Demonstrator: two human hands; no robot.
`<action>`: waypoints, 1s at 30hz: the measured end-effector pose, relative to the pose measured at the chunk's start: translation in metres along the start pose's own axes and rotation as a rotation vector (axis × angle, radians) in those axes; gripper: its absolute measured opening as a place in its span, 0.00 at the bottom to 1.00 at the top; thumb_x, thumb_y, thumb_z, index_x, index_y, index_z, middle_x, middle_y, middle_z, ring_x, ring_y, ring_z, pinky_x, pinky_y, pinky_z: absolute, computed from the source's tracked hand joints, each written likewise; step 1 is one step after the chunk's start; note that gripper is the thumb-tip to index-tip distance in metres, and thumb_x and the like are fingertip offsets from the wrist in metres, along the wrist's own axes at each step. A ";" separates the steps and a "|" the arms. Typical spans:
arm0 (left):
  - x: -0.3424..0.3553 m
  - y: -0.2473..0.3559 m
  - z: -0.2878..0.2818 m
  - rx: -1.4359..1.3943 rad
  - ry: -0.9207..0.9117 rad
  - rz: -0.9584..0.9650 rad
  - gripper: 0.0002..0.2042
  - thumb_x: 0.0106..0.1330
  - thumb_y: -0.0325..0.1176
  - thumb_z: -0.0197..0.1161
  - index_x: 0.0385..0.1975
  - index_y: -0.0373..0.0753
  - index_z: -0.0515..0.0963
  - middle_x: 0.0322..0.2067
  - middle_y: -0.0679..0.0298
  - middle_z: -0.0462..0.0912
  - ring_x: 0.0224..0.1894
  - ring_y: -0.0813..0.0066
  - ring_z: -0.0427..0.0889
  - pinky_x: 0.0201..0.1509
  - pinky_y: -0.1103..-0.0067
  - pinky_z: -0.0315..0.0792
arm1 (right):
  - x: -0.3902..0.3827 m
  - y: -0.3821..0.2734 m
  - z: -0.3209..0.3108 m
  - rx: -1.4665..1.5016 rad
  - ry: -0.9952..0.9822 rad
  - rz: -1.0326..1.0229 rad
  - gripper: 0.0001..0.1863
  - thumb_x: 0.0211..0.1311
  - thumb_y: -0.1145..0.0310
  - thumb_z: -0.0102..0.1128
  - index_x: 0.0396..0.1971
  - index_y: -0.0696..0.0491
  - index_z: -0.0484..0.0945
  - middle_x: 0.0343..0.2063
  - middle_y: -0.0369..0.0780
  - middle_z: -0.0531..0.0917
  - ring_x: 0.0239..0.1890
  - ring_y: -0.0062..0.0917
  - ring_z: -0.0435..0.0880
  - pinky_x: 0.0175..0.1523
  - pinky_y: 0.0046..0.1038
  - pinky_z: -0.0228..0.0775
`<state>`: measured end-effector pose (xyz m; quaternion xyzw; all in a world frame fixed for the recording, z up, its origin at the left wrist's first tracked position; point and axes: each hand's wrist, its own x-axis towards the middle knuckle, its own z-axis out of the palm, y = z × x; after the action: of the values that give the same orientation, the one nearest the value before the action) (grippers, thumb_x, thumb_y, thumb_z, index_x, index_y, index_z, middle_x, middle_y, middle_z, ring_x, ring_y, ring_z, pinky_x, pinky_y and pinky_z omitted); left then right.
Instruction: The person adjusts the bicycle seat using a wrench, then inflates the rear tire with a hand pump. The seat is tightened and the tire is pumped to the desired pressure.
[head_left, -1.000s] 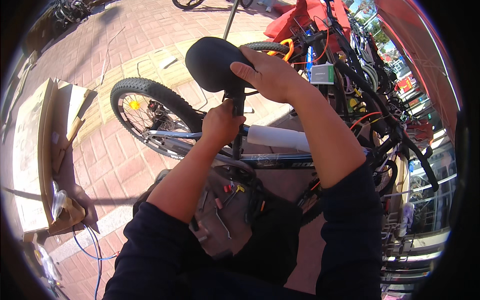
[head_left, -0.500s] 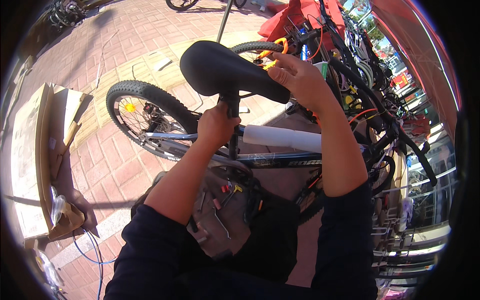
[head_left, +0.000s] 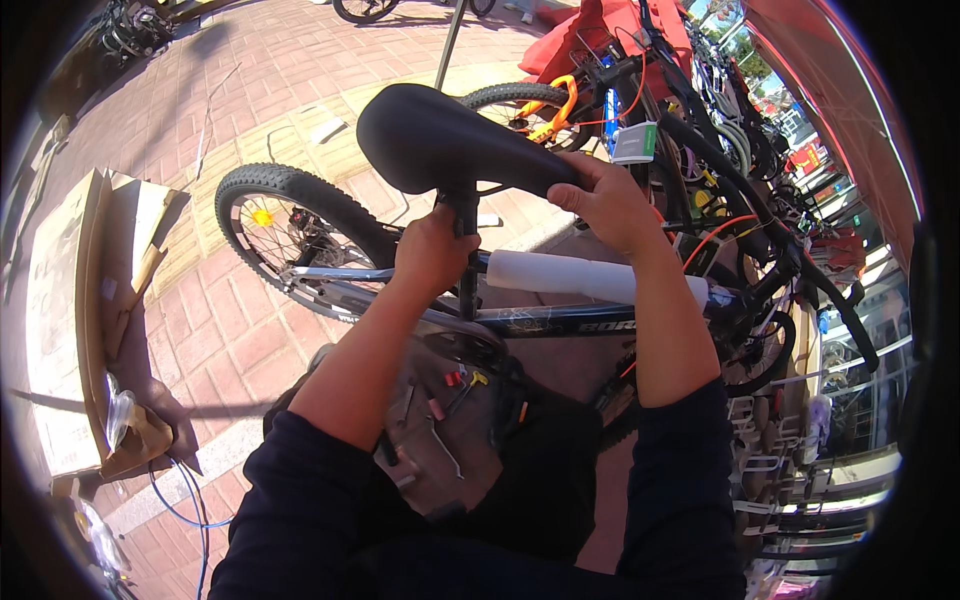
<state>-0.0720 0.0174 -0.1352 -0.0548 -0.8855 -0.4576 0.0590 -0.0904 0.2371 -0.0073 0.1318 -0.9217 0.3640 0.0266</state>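
Open brick paving [head_left: 230, 330] toward nine o'clock, between the rear wheel [head_left: 290, 235] and the flattened cardboard [head_left: 70, 300]. Blocked at three o'clock by a dense tangle of parked bicycles [head_left: 740, 200], handlebars and cables just beside the black saddle [head_left: 450, 140]. Crowded at six o'clock by the padded top tube [head_left: 590, 275] and a tool pouch [head_left: 450, 430] underneath.

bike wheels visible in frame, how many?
4 at least: rear wheel left of the left hand, one behind the saddle, one by the top edge, one lower right. Parked bikes may hide more.
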 end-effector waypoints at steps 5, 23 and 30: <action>-0.009 -0.001 -0.028 0.078 -0.130 -0.009 0.14 0.62 0.39 0.62 0.38 0.33 0.82 0.36 0.44 0.84 0.42 0.45 0.83 0.48 0.59 0.75 | -0.040 0.035 0.034 0.535 0.410 0.249 0.25 0.63 0.51 0.65 0.41 0.62 0.80 0.27 0.37 0.83 0.29 0.20 0.82 0.37 0.23 0.74; 0.002 -0.014 -0.073 0.056 0.000 -0.281 0.13 0.65 0.36 0.53 0.31 0.33 0.81 0.36 0.44 0.83 0.44 0.43 0.81 0.48 0.56 0.74 | -0.038 -0.031 0.219 -0.377 0.508 0.208 0.67 0.38 0.40 0.76 0.66 0.71 0.48 0.59 0.57 0.66 0.65 0.46 0.64 0.72 0.56 0.41; -0.002 -0.016 -0.073 0.096 0.005 -0.225 0.14 0.65 0.36 0.53 0.31 0.32 0.81 0.36 0.43 0.83 0.44 0.42 0.81 0.49 0.57 0.74 | -0.037 -0.033 0.204 -0.240 0.353 0.237 0.54 0.39 0.55 0.77 0.60 0.70 0.55 0.51 0.56 0.73 0.59 0.46 0.71 0.69 0.52 0.48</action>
<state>-0.0684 -0.0514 -0.1069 0.0489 -0.9068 -0.4185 0.0118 -0.0364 0.0839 -0.1402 -0.0469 -0.9485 0.2696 0.1597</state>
